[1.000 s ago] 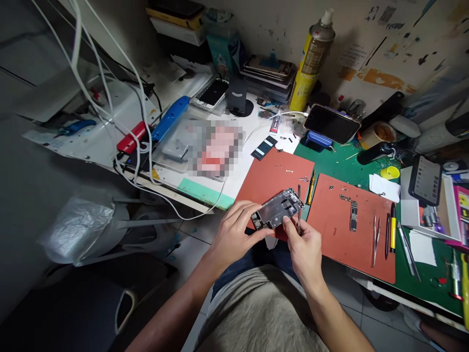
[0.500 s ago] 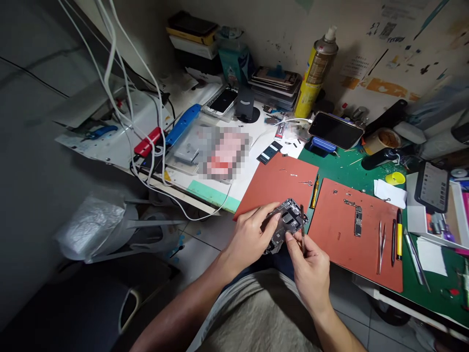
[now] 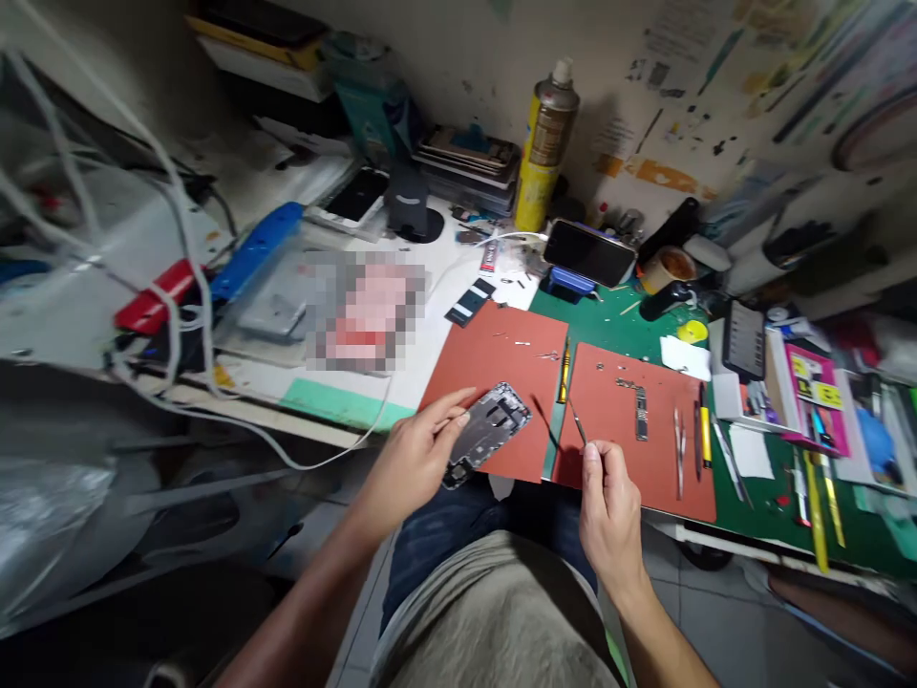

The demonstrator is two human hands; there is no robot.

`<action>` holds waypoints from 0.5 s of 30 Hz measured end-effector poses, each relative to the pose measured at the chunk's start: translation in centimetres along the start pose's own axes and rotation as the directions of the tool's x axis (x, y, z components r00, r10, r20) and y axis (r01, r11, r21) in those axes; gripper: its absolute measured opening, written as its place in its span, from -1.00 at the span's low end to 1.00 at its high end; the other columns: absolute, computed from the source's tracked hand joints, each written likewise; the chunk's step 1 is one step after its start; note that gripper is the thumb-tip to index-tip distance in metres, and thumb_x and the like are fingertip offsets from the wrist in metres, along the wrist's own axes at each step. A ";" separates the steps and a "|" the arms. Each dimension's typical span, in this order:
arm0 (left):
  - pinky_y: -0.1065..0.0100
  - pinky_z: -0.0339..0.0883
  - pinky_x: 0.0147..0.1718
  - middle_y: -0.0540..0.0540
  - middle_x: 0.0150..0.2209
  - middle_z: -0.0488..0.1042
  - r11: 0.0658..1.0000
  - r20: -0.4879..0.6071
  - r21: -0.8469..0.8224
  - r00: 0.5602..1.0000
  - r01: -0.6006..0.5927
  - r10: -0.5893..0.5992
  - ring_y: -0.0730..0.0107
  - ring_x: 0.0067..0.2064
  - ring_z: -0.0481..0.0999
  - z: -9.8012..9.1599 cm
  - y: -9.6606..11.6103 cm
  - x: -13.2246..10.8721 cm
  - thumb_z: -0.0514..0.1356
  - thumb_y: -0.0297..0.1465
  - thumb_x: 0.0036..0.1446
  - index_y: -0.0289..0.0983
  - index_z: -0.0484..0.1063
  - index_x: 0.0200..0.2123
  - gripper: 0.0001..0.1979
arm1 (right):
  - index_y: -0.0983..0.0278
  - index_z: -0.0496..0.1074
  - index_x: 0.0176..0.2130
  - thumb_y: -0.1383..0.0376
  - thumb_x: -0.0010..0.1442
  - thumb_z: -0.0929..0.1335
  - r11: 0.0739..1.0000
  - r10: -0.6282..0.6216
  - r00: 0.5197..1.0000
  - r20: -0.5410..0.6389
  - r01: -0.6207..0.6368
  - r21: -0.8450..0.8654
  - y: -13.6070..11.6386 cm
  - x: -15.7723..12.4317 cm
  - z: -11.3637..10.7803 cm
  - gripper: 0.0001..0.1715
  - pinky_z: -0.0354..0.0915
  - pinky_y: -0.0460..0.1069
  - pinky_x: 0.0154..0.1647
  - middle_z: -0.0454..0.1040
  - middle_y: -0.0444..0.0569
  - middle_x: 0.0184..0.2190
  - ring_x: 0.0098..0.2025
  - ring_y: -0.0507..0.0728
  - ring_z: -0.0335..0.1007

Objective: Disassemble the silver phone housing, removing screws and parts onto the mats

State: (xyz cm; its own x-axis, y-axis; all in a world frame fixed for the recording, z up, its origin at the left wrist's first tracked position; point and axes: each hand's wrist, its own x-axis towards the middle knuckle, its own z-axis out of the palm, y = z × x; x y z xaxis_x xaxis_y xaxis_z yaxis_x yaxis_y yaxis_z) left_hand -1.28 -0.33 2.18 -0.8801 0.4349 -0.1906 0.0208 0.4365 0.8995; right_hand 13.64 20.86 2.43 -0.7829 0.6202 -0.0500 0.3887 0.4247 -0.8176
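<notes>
Partly out of sight behind the left hand, the phone housing.

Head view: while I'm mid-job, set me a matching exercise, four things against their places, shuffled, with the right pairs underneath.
Things
1. Dark, flat rectangular phone housing
2. Slim, dark rod-like tool
3. Dark L-shaped circuit board
4. Tall yellow cylindrical spray can

Places
A. On the right-hand rectangular reddish-brown mat
B. Standing near the pale, stained wall
C. In the bare left hand
D. In the bare right hand

Pairs: 1-C, 2-D, 3-A, 4-B
</notes>
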 end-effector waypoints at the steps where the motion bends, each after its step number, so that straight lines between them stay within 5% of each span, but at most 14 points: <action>1: 0.21 0.56 -0.03 -0.15 0.00 0.72 0.999 0.023 0.053 1.000 -0.012 0.011 0.13 0.00 0.72 -0.4 0.1 0.4 0.14 -0.09 0.42 -0.17 0.51 0.23 -0.54 | 0.18 0.39 -0.18 -0.05 0.56 0.18 0.997 -0.038 0.998 -0.054 0.034 -0.066 0.8 0.1 -0.7 -0.55 0.19 -0.04 -0.34 0.38 -0.18 -0.42 -0.44 0.06 0.26; 7: 0.27 0.52 -0.22 -0.06 -0.16 0.73 0.951 0.214 0.260 0.970 -0.167 0.112 0.08 -0.14 0.74 -0.9 1.2 3.3 0.05 -0.01 0.38 -0.10 0.52 -0.10 -0.62 | 0.20 0.38 -0.13 0.09 0.60 0.14 0.880 -0.220 0.891 -0.396 0.005 -0.476 5.6 1.5 -5.1 -0.62 0.29 0.08 -0.06 0.43 0.03 -0.20 -0.14 0.21 0.40; 15: 0.20 0.44 -0.33 -0.06 -0.22 0.67 0.872 0.224 0.382 0.946 -0.306 0.234 0.07 -0.27 0.68 0.3 0.6 4.9 0.01 0.02 0.36 -0.07 0.51 -0.20 -0.61 | 0.26 0.43 -0.11 0.18 0.59 0.13 0.759 -0.228 0.822 -0.521 -0.185 -0.624 9.2 3.3 -8.4 -0.61 0.22 0.15 -0.03 0.43 0.11 -0.22 -0.13 0.30 0.31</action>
State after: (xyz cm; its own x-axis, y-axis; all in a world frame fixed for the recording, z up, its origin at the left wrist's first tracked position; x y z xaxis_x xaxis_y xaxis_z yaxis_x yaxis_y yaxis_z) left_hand -5.42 2.30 1.71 -0.7218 0.6896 -0.0582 0.4683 0.5487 0.6926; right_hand 18.74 32.40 -0.45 -0.4791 0.7572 0.4441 0.7434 0.6190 -0.2534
